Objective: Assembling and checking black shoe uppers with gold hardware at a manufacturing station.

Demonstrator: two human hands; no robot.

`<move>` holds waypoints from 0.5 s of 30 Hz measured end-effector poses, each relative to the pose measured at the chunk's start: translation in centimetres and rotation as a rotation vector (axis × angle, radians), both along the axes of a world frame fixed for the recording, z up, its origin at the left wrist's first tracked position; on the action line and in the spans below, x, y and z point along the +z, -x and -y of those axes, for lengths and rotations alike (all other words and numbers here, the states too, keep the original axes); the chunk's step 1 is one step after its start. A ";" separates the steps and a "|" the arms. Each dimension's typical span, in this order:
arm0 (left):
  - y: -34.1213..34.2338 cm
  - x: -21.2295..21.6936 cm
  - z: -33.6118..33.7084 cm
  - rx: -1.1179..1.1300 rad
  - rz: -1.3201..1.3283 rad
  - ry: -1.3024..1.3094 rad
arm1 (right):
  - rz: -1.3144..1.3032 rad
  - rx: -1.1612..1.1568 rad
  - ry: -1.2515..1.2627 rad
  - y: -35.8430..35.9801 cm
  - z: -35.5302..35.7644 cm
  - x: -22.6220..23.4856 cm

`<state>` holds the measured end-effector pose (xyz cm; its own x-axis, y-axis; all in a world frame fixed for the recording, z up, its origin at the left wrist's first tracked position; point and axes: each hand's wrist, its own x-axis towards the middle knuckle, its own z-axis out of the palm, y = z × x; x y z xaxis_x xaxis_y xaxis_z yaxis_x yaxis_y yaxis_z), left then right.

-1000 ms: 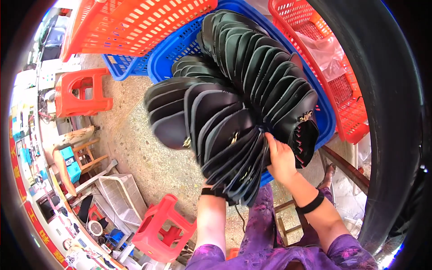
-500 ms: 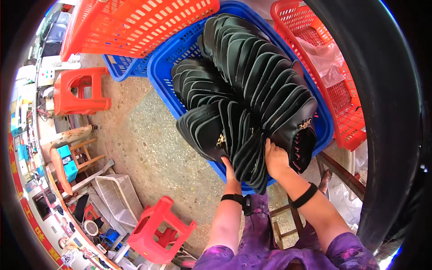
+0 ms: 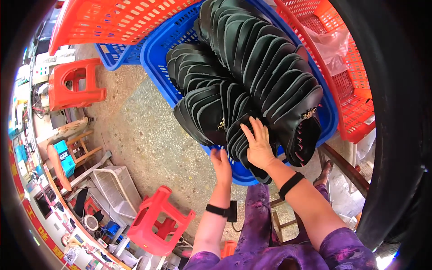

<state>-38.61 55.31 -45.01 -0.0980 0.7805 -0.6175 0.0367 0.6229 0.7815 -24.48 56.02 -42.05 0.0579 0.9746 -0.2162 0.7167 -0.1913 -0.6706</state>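
Nested rows of black leather shoe uppers fill a blue plastic basket in front of me. Gold-coloured ornaments show on the end pieces, and pink stitching on the one at the right. My right hand lies with fingers spread on the near stack of uppers, gripping none of them. Just outside the basket's near rim, my left hand is raised, its fingers stretched out and nothing in them. Whether its fingertips touch the rim I cannot tell.
A red basket stands beyond the blue one, and another red basket, holding clear plastic, is at the right. Two red stools and a pale crate stand at the left. A dark curved edge borders the right.
My left hand has let go of the near stack and moved left and up. My right hand has shifted left and up, its fingers now spread on the stack.
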 end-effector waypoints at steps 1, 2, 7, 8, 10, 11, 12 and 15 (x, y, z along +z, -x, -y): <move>-0.1 1.5 -0.3 -0.063 -0.162 -0.281 | 0.000 -0.008 0.023 0.3 0.1 -0.1; -0.8 2.2 -1.2 -0.071 -0.159 -0.276 | 0.006 -0.019 0.049 0.2 0.2 -0.4; -2.6 0.4 -8.4 -0.334 -0.810 -0.482 | 0.039 -0.073 0.006 1.1 -1.3 -0.6; -2.6 0.3 -9.1 -0.355 -0.795 -0.463 | -0.005 -0.084 0.069 0.8 -1.6 -0.1; -2.3 0.1 -9.3 -0.404 -0.829 -0.454 | 0.015 -0.018 0.090 -0.4 -1.6 1.3; -1.6 0.6 -8.9 -0.465 -0.781 -0.435 | 0.025 -0.024 0.092 -1.2 -0.9 2.5; -0.9 1.5 -9.0 -0.524 -0.735 -0.425 | -0.085 -0.023 0.087 -2.5 -0.3 3.7; 2.5 4.1 -7.7 -0.491 -0.747 -0.507 | -0.285 -0.138 -0.048 -5.7 4.0 10.2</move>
